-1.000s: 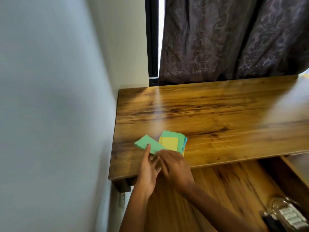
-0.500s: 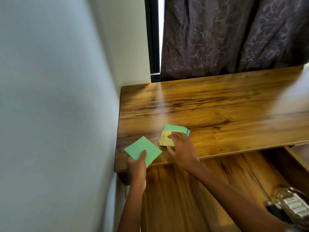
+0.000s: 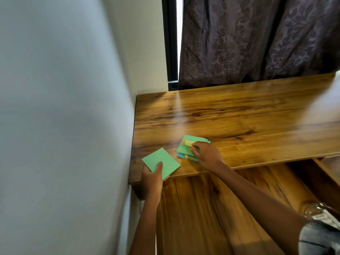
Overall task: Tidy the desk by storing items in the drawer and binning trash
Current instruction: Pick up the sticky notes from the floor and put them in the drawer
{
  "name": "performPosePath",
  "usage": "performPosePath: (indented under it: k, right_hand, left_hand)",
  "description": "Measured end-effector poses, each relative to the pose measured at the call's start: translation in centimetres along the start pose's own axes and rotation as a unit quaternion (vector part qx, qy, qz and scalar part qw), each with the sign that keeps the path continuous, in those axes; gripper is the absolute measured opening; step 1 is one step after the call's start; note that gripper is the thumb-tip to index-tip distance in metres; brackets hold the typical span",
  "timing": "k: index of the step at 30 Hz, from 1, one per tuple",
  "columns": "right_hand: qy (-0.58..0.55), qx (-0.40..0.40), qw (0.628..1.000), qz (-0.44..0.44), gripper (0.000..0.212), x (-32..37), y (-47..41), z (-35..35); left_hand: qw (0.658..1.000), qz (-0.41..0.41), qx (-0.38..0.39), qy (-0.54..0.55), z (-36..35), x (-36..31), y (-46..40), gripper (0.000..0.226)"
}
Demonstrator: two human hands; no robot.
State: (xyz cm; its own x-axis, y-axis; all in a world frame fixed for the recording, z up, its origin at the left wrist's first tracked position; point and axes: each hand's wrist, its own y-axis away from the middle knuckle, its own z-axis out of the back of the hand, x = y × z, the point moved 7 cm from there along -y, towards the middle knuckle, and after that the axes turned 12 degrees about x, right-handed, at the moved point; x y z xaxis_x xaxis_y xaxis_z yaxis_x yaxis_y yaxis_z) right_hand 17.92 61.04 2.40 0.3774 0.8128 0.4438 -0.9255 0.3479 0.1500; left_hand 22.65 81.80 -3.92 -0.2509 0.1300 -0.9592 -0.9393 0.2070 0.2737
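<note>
Wooden desk [image 3: 239, 116] fills the view, pushed into a wall corner, dark patterned curtain [image 3: 257, 37] hanging behind its far edge. Left hand [image 3: 152, 176] sits at the desk's near-left corner, pinching a single green paper square [image 3: 161, 163]: thumb on top of the sheet, the other fingers curled underneath; the sheet tilts slightly and overhangs the desk's front edge. Just right of that sheet, still near the desk's front edge, lies a small stack of coloured paper notes [image 3: 187, 148], green on top with yellow and blue layers showing at the sides. Right hand [image 3: 207, 153] rests on the stack's right part, fingertips [image 3: 194, 148] curled down onto it and seemingly lifting or pinching a yellow sheet near the top, though blur makes the exact grip hard to read. Stack and single sheet are apart, not touching. Below the desk's front edge, the open drawer [image 3: 220, 208] shows its wooden bottom, with a clear glass or plastic object [image 3: 320, 212] at its right end, partly cut off. Grey sleeve [image 3: 320, 238] at the lower right corner.
</note>
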Motion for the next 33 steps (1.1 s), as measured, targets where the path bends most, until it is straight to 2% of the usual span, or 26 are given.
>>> performPosePath:
  k: [4,8,10,12,15,17,18,20,23,25,27,30,33]
  right_hand:
    - [-0.056,-0.101,0.993,-0.030,0.032,-1.7,0.5,1.9]
    - [-0.091,-0.232,0.967,-0.052,0.031,-4.0,2.2,4.4]
    - [-0.089,-0.267,0.958,-0.058,0.034,-5.3,3.1,4.9]
    - [-0.049,-0.236,0.967,-0.084,0.041,-6.8,3.6,4.4]
    - [0.051,-0.054,0.985,-0.155,0.052,-8.9,3.5,1.5]
    - [0.100,0.015,0.981,-0.167,0.057,-9.3,3.5,0.3]
    - [0.098,0.011,0.981,-0.170,0.059,-9.3,3.5,0.3]
    - [0.059,-0.054,0.983,-0.167,0.060,-8.6,3.7,1.2]
    - [0.005,-0.156,0.985,-0.077,0.050,-5.7,3.3,2.3]
    - [0.018,-0.134,0.991,-0.003,0.042,-3.1,2.3,1.8]
    - [0.048,-0.064,0.996,0.027,0.041,-0.9,1.4,0.6]
    - [0.104,0.018,0.994,0.009,0.052,0.1,0.6,-0.9]
    - [0.088,0.040,0.995,-0.011,0.055,-0.5,0.4,-1.5]
  left_hand:
    - [1.000,-0.004,0.002,-0.006,0.0,0.1,-0.1,0.046]
    - [1.000,-0.004,0.003,-0.013,0.1,0.3,-0.1,0.046]
    - [1.000,-0.004,0.003,-0.016,0.1,0.3,-0.1,0.045]
    - [1.000,-0.004,0.003,-0.016,0.0,0.3,-0.1,0.045]
    - [1.000,-0.005,0.002,-0.011,-0.1,0.0,0.0,0.042]
    - [1.000,-0.006,0.003,-0.014,-0.1,-0.1,0.1,0.043]
    - [1.000,-0.006,0.003,-0.014,-0.1,-0.1,0.1,0.043]
    - [1.000,-0.006,0.005,-0.010,-0.1,0.0,0.0,0.043]
    - [1.000,-0.006,0.010,-0.010,-0.1,-0.1,0.1,0.043]
    - [1.000,-0.001,0.017,-0.003,-0.2,-0.1,0.2,0.042]
    - [1.000,0.007,0.021,0.008,-0.2,-0.1,0.4,0.042]
    - [1.000,0.012,0.024,0.016,-0.2,-0.1,0.5,0.042]
    - [1.000,0.012,0.023,0.014,-0.2,-0.2,0.5,0.041]
